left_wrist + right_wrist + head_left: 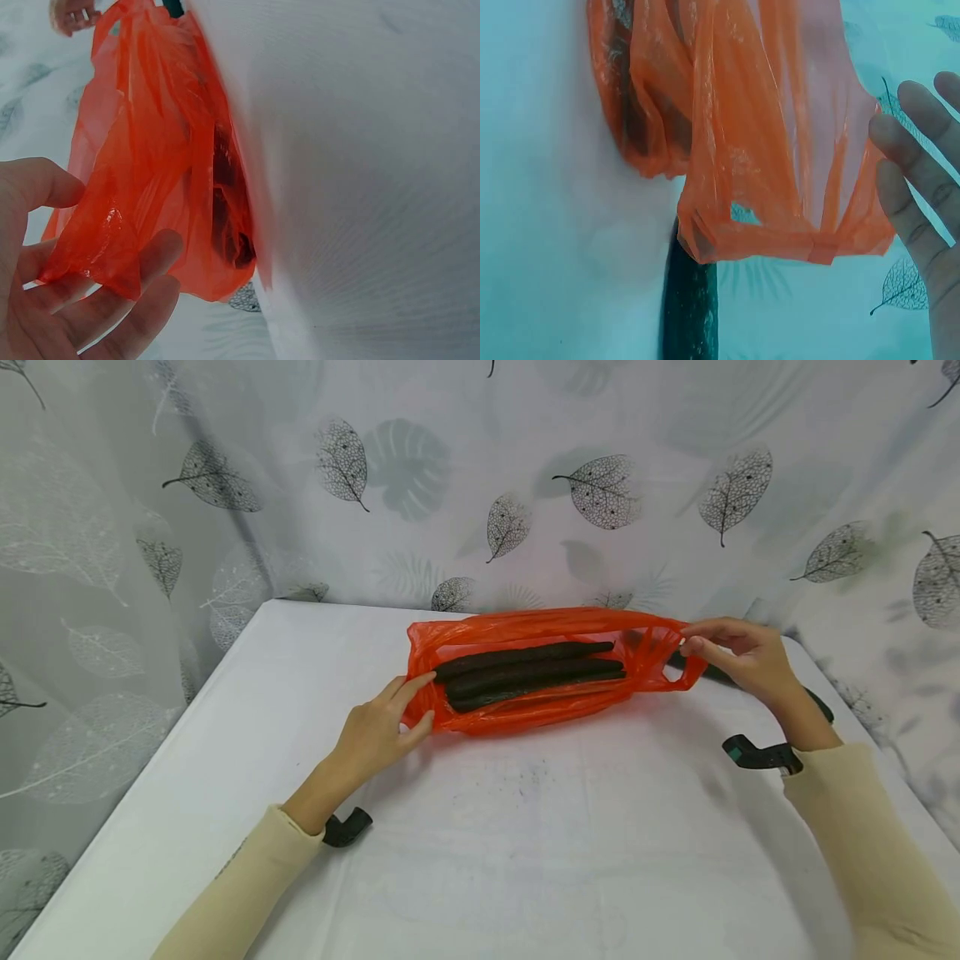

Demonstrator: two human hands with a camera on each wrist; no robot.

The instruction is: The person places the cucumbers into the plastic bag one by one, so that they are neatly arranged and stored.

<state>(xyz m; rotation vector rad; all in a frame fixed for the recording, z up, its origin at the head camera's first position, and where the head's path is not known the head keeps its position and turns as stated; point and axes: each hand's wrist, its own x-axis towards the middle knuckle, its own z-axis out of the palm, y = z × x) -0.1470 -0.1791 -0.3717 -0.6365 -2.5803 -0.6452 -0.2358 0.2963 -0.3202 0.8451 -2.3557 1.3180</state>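
Note:
A red plastic bag (525, 720) lies lengthwise across the back of the white table, its opening showing long dark cucumbers (536, 677) inside. At its left end my left hand (378, 727) touches the film with spread fingers; in the left wrist view, a loose fold of the bag lies over those fingers, with the thumb apart from them. Beside the handle end is my right hand (742, 656), its fingertips at the bag's edge. The right wrist view shows these fingers fairly straight against the film. Another cucumber (690, 300) lies outside the bag, partly under my right forearm.
The white table (480, 860) extends toward me and to both sides. A leaf-patterned curtain (450, 485) hangs behind its back edge and along the sides. Black wrist-worn pieces show beside the left wrist (347, 828) and the right wrist (757, 753).

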